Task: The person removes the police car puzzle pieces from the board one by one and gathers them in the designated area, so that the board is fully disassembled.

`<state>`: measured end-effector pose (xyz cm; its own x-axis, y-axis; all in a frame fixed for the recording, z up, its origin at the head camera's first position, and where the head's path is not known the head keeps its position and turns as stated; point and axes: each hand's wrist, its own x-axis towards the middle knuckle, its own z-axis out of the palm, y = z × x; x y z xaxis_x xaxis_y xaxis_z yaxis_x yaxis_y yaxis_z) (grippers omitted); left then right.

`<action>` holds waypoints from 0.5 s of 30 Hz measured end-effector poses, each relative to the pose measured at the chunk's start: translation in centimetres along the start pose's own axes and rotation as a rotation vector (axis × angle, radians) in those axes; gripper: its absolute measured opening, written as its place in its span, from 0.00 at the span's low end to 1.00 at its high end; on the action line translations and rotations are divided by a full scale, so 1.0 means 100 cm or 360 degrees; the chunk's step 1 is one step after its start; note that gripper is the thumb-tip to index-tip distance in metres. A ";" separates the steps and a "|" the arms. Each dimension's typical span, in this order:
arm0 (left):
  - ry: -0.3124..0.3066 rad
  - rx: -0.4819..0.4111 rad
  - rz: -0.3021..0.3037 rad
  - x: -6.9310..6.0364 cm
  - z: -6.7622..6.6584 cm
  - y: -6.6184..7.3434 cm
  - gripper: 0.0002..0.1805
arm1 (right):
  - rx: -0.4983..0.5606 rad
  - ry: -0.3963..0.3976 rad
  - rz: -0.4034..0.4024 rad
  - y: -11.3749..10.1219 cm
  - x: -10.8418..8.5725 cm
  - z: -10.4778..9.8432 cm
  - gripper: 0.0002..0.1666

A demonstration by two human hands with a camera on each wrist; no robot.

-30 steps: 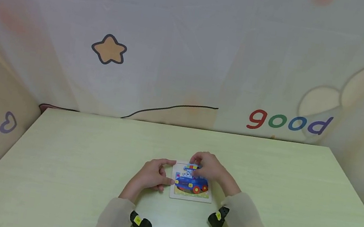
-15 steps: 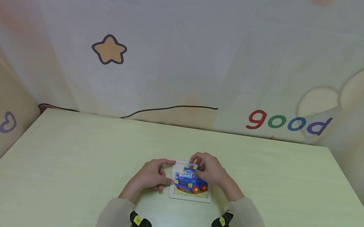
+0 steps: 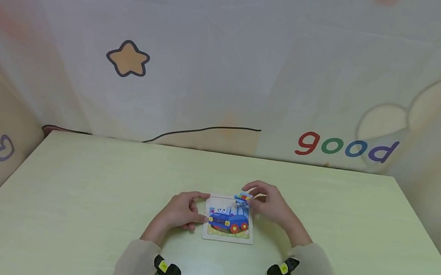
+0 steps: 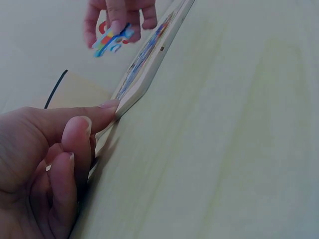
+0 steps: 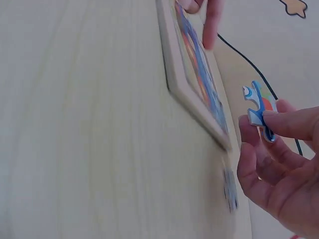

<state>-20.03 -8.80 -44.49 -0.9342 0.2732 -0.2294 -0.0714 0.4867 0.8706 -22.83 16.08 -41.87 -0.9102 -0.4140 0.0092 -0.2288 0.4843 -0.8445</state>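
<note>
A picture puzzle in a pale square frame (image 3: 226, 241) lies on the table, showing a blue vehicle with red wheels. My left hand (image 3: 179, 211) rests at its left side, index finger and thumb touching the edge, the other fingers bent; the left wrist view shows the thumb on the rim (image 4: 154, 67). Over the puzzle's upper right part, my right hand (image 3: 272, 204) pinches a piece (image 3: 243, 197) with a coloured top. In the right wrist view that blue-and-white piece (image 5: 260, 110) is held between thumb and fingers, above the table.
Beside the frame, another small piece (image 5: 231, 189) lies on the table, blurred in the right wrist view. A printed cloth (image 3: 216, 59) stands behind the table's far edge. Each wrist carries a black camera, the left one (image 3: 167, 272) and the right one (image 3: 282, 271).
My right hand has moved right and away from me, lifting the pinched piece off the vehicle's face toward the upper right corner. My left hand stays at the frame's left edge.
</note>
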 end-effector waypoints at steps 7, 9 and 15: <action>0.0015 0.0004 0.0004 0.000 0.000 -0.001 0.31 | -0.0013 0.0144 0.0199 0.018 -0.017 -0.031 0.09; 0.0015 0.0003 0.0000 -0.001 0.000 0.000 0.32 | -0.0043 0.0157 0.0259 0.022 -0.022 -0.038 0.09; 0.0013 -0.0002 0.0006 0.000 0.001 -0.001 0.32 | -0.0159 0.0163 0.0325 0.032 -0.030 -0.053 0.10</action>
<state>-19.94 -8.77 -44.62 -0.9372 0.2684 -0.2227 -0.0685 0.4845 0.8721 -22.68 22.96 -41.79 -0.9701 -0.2222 -0.0978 -0.0650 0.6259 -0.7772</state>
